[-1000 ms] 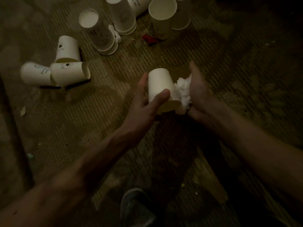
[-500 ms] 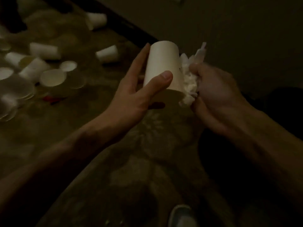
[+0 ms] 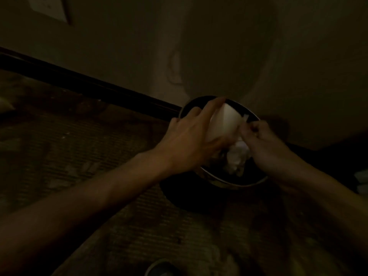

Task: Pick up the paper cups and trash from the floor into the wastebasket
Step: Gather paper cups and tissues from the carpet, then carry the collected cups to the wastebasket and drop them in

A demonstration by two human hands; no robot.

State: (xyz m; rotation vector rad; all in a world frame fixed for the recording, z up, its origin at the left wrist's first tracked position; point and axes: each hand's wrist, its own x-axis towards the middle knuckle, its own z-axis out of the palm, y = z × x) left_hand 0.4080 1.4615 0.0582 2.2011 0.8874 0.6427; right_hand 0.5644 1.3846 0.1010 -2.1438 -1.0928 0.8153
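My left hand [image 3: 191,140] grips a cup [image 3: 223,124], right hand [image 3: 262,140] pinches tissue [image 3: 237,158], wastebasket [image 3: 239,183] under the fingers, nothing dropped yet.

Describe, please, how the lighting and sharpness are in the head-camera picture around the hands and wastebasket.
Head view: very dim light; only the paper cup and crumpled tissue read bright. Head view: left hand and right hand are softened by motion blur; the wastebasket interior is near black, its rim faintly lit.
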